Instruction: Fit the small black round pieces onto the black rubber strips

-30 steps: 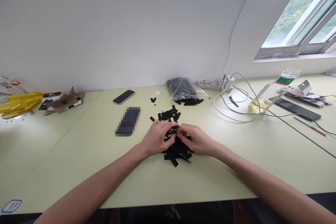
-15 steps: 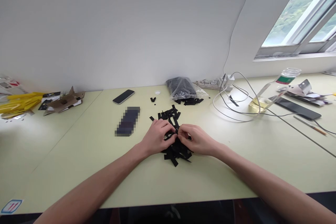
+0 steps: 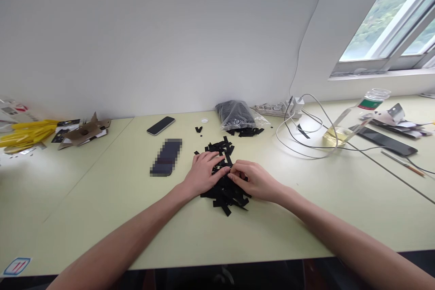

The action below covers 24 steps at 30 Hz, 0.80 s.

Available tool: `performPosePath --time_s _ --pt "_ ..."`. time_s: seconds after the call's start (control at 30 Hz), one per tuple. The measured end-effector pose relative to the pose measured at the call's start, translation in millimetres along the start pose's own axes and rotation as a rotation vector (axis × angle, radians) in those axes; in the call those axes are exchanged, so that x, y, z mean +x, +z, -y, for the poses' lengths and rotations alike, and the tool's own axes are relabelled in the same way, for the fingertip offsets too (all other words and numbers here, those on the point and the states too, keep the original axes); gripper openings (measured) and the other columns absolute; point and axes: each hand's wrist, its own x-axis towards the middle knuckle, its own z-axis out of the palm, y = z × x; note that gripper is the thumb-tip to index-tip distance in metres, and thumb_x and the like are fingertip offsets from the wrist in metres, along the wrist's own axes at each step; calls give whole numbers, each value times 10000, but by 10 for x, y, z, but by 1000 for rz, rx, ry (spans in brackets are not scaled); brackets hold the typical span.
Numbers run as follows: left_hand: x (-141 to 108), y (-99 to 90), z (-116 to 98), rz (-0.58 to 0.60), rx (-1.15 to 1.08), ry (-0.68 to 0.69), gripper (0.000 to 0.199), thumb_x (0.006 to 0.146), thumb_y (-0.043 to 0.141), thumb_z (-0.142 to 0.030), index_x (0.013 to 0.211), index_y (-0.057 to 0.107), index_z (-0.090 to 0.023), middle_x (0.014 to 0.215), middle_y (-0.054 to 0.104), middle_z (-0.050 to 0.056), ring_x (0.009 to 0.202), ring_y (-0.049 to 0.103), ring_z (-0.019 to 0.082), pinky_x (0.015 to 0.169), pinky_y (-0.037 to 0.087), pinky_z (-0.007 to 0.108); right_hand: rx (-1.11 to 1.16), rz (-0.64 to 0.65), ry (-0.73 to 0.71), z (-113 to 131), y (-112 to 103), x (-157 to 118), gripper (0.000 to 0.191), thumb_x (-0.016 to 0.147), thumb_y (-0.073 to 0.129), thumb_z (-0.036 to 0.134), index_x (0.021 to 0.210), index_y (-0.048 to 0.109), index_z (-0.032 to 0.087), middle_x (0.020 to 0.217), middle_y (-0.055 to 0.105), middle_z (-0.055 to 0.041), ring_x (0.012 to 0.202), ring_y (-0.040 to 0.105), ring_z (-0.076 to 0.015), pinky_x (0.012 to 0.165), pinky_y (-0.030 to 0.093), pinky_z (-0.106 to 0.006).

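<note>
Surface: pale green, its near edge running below both forearms; a label (image 3: 16,266) with a blue border and red marks lay at its near left corner.
Black strips: the loose pile (image 3: 227,197) lay on the surface (image 3: 272,240), under and around both hands, some pieces reaching beyond them.
Right grip: the fingers (image 3: 253,181) were curled, thumb and forefinger close together over the pile; whether a strip was pinched there, one cannot tell.
Left grip: released, its fingers (image 3: 205,171) spread over the pile's left side, the thumb reaching toward the right fingertips.
Left of the pile: a dark pixelated item (image 3: 166,157) lay flat, with a phone (image 3: 161,125) farther back.
Right side: a pencil-like stick (image 3: 403,163) lay nearer than a dark flat device (image 3: 387,140); a clear bottle (image 3: 353,118) holding yellow liquid stood tilted-looking beside it.
Behind the pile: a small V-shaped black piece (image 3: 199,129), a white disc (image 3: 204,120) and a clear bag (image 3: 236,114) of dark contents, more black pieces (image 3: 245,132) at its front.
Back: a power strip (image 3: 270,109) with pale cables, near the white wall (image 3: 152,41).
</note>
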Motion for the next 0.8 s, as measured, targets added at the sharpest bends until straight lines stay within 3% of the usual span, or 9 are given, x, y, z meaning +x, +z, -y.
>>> performPosePath --time_s 0.13,0.27,0.43,0.6,0.8 --pt "7 -1 7 39 -6 18 494 1035 453 -542 1402 585 -239 1452 595 85 1370 487 285 1114 346 504 -6 -1 6 -15 6 -2 300 1017 481 340 757 536 198 760 582 -22 639 507 -141 585 399 -281" --pt "-2 -48 -41 -42 -33 56 434 1039 491 -469 1395 576 -237 1438 606 82 1359 512 259 1102 358 460 48 -89 61 -37 16 5 226 1016 492 370 903 599 206 880 654 -46 714 574 -161 628 452 -298" --pt "-39 -125 -164 -78 -2 276 402 1035 524 -397 1392 560 -214 1400 634 88 1307 551 250 1075 362 441 334 -227 220 -6 -13 41 294 1005 513 460 1161 582 221 962 697 -56 788 640 -179 656 509 -306" --pt "-64 -135 -202 -41 8 421 362 1038 515 -335 1368 566 -196 1375 646 97 1258 583 246 1071 381 442 568 -222 258 0 8 67 305 958 594 472 1095 649 206 975 724 -69 867 663 -198 723 522 -323" --pt "-60 -118 -177 -84 -113 382 283 1037 516 -291 1302 593 -229 1324 664 79 1248 586 233 1076 424 429 787 -217 286 -74 25 67 292 892 680 453 1010 683 186 909 726 -58 789 649 -172 691 496 -310"
